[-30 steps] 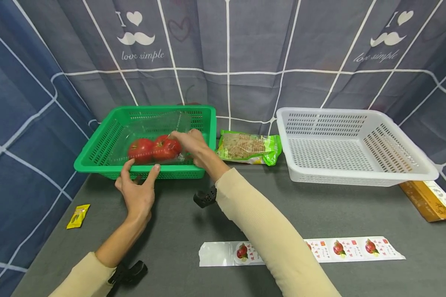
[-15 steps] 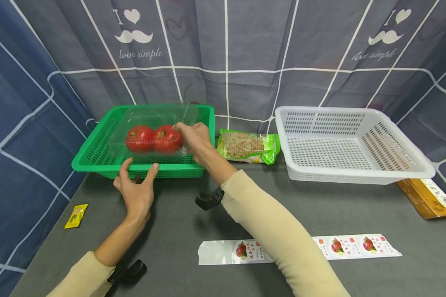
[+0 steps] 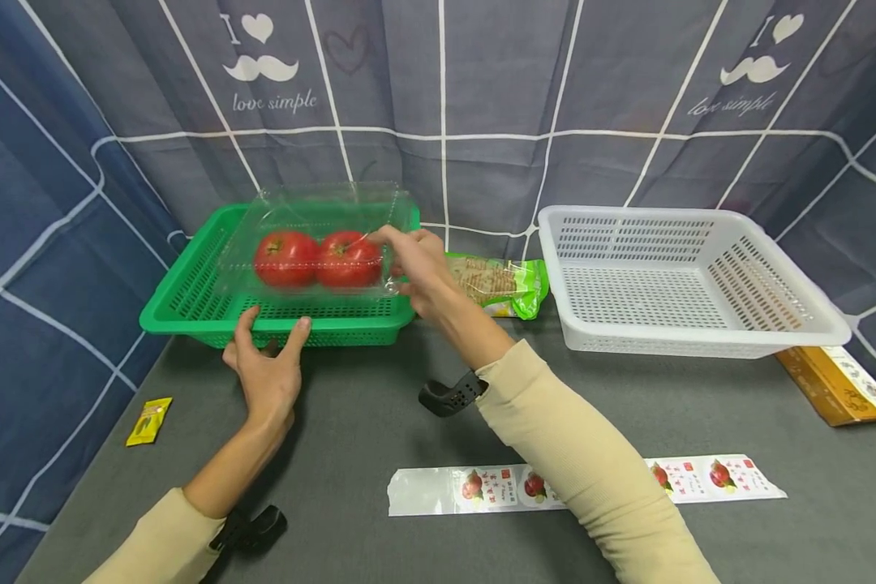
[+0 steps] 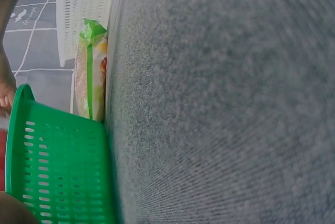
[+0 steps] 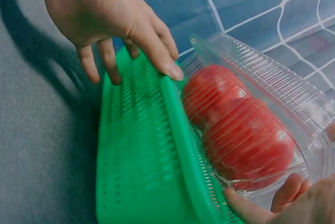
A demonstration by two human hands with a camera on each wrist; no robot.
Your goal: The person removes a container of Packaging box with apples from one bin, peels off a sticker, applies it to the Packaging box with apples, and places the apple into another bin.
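In the head view my right hand (image 3: 419,268) pinches the right end of a clear plastic clamshell box (image 3: 241,259), with two red tomatoes (image 3: 286,259) inside. The box is raised over the green basket (image 3: 182,324), and its far part overlaps the back rim in this view. My left hand (image 3: 268,377) touches the basket's front rim with thumb and finger spread. In the right wrist view the left hand (image 5: 112,22) has its other fingers hanging along the outer wall. The ribbed clamshell lid stands over the tomatoes there, and my right fingers (image 5: 246,205) show at the near end.
Right of the basket lies a green snack packet (image 3: 529,288), then a white basket (image 3: 701,341). A brown box (image 3: 835,389) sits at far right. A strip of fruit labels (image 3: 482,491) lies in front, partly under the right arm; a yellow sachet (image 3: 149,421) lies left.
My right hand has lifted the clamshell box with the tomatoes up and a little to the right, out of the green basket's hollow. The left hand has stayed at the front rim.
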